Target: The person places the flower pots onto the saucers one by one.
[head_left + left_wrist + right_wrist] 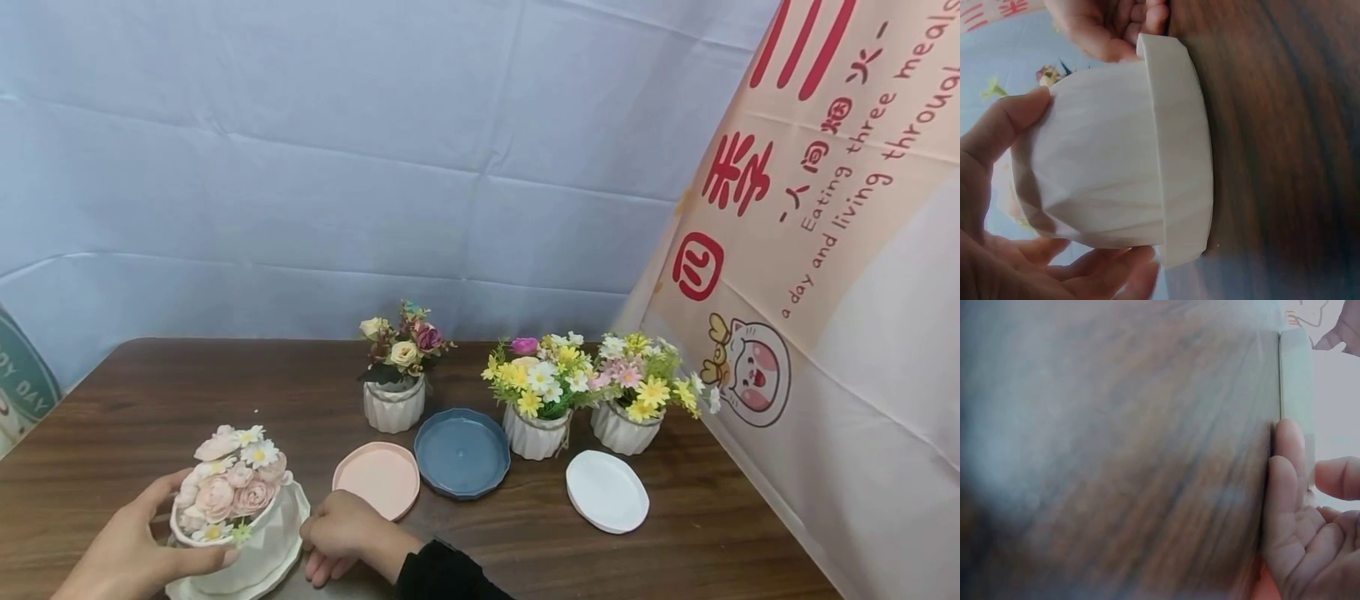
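Note:
My left hand [135, 542] grips a white fluted flowerpot [1094, 156] of pink roses and daisies [232, 487] at the near left. Thumb and fingers spread around the pot's wall. Beneath the pot is a white faceted plate [288, 521], standing on the brown table in the left wrist view. At that plate's right edge, my right hand [345, 533] has its fingers curled low by the tabletop. The right wrist view has fingertips [1288, 440] against the plate's side and the thumb close over its rim.
A pink plate [375, 479], a blue plate [461, 454] and a white plate [607, 492] lie farther right. Behind them stand three white flowerpots: one with roses [393, 404], two with yellow and white flowers [536, 433]. A printed cloth [795, 275] hangs along the right.

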A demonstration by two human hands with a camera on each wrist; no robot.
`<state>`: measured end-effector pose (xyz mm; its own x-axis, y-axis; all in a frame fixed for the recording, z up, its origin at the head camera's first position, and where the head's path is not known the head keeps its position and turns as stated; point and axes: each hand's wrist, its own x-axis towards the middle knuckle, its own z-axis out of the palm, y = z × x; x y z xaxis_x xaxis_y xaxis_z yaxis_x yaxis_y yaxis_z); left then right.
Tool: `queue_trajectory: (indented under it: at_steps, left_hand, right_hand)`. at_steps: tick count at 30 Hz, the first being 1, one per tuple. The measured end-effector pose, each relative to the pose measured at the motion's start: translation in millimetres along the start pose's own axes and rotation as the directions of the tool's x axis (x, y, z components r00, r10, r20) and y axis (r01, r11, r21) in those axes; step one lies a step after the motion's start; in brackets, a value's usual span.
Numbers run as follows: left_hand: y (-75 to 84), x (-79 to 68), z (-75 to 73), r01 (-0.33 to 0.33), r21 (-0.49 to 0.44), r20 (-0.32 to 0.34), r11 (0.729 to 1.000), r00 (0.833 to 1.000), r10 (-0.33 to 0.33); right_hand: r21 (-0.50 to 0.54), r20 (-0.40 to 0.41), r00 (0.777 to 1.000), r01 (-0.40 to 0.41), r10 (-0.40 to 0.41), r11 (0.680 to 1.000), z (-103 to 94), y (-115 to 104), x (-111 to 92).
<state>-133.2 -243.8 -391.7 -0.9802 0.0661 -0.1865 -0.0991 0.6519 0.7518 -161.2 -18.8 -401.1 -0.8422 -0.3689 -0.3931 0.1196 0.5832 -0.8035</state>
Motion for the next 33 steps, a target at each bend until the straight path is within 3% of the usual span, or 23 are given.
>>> queue_trajectory:
  at_steps: [6,12,18,27,33]
  left_hand:
    - [0.9,-0.9,1.5,0.036,-0.036,0.028,0.999,0.999,-0.035]
    - [-3.1,-1.6,2.8,-0.024,-0.018,0.005,1.000,1.000,0.024]
    - [-8.0,2.8,-2.0,-0.065,0.083,-0.033,0.994,0.997,0.067]
    - [-16.8,7.0,-16.4,-0.135,0.094,-0.090,0.986,0.986,0.143]
    - [-24.3,11.0,-23.6,-0.173,0.092,-0.123,0.981,0.975,0.184]
  right_hand:
    - [0.026,0.017,1.000,0.001,-0.002,1.000,-1.0,2,0]
    - [0.125,0.058,0.998,-0.017,0.009,0.992,-4.1,6,3]
    - [0.219,0.074,0.997,-0.032,0.016,0.975,-1.2,1,4]
    - [0.279,-0.041,0.999,-0.001,0.013,0.960,12.5,-13,11]
    - [0.339,-0.076,0.997,0.015,0.011,0.941,20.4,-19,19]
